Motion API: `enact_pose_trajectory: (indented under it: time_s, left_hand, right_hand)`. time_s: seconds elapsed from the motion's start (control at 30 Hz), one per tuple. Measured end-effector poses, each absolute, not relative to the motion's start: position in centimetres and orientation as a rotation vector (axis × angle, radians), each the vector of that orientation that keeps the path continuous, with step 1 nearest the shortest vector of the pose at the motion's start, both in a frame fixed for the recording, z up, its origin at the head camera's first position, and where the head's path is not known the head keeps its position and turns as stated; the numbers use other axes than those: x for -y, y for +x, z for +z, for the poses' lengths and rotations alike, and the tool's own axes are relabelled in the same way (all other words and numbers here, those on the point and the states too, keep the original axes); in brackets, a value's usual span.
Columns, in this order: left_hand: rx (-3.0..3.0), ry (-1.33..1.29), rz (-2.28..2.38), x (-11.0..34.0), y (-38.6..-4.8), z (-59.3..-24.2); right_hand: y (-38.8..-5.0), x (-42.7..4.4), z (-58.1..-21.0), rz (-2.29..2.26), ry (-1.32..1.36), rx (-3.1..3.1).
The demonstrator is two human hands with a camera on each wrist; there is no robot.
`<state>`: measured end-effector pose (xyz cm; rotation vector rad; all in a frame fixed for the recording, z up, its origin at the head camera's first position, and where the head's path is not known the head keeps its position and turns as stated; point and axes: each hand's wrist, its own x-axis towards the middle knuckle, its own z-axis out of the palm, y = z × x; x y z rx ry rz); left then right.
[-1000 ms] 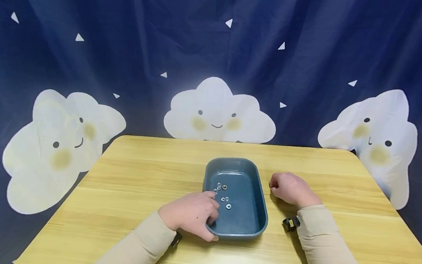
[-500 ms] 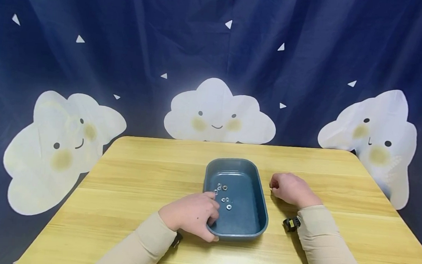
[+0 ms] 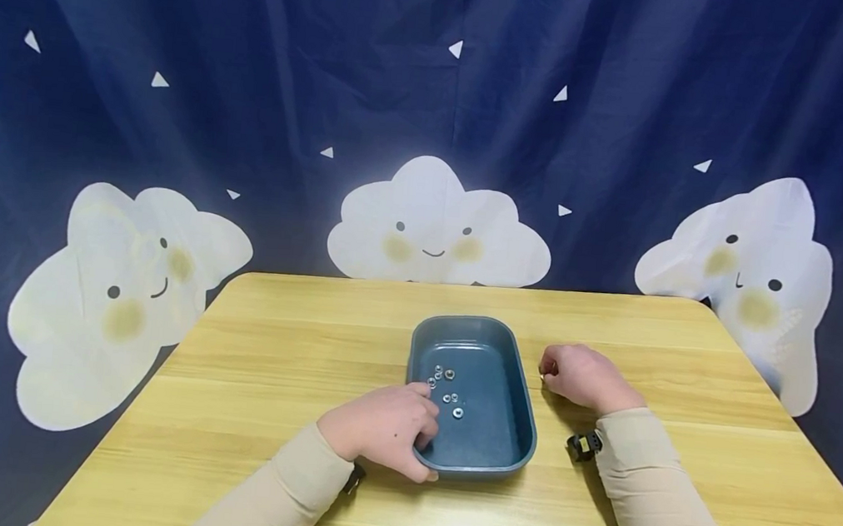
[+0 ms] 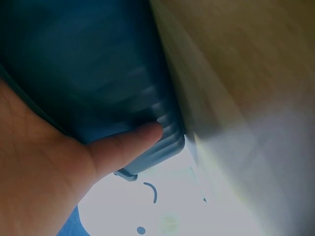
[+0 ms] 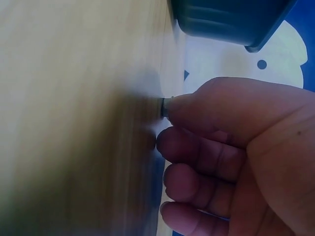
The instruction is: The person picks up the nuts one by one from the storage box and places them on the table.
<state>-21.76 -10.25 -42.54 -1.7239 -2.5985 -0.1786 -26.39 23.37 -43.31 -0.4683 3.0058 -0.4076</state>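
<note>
A blue-green tray (image 3: 483, 419) stands on the wooden table, with several small metal nuts (image 3: 458, 413) in its left half. My left hand (image 3: 386, 429) grips the tray's near-left rim, its fingers over the wall inside; in the left wrist view the thumb of the left hand (image 4: 93, 157) lies along the tray's outer wall (image 4: 162, 142). Right of the tray, my right hand (image 3: 583, 377) is low at the tabletop. In the right wrist view the right hand (image 5: 236, 147) pinches a small metal nut (image 5: 166, 107) at the table surface, the other fingers curled.
The light wooden table (image 3: 297, 311) reaches back to a dark blue curtain (image 3: 438, 72) printed with white clouds and small triangles. Black wrist cameras sit under both cuffs, the right one (image 3: 584, 446) more plainly seen.
</note>
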Motion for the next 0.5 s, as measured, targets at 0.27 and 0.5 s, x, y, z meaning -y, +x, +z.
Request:
enact_pose_trajectory:
  time_s: [0.27, 0.5]
  left_hand:
    - [2.596, -1.731, -0.185, 10.2, -21.83, -42.64]
    - [2.595, -1.736, -0.193, 10.25, -21.98, -42.77]
  right_hand:
    - [-26.31, -23.63, -42.85, -0.426, -0.451, -3.019]
    - [-26.25, -23.61, -42.36, -0.456, -0.44, -3.047]
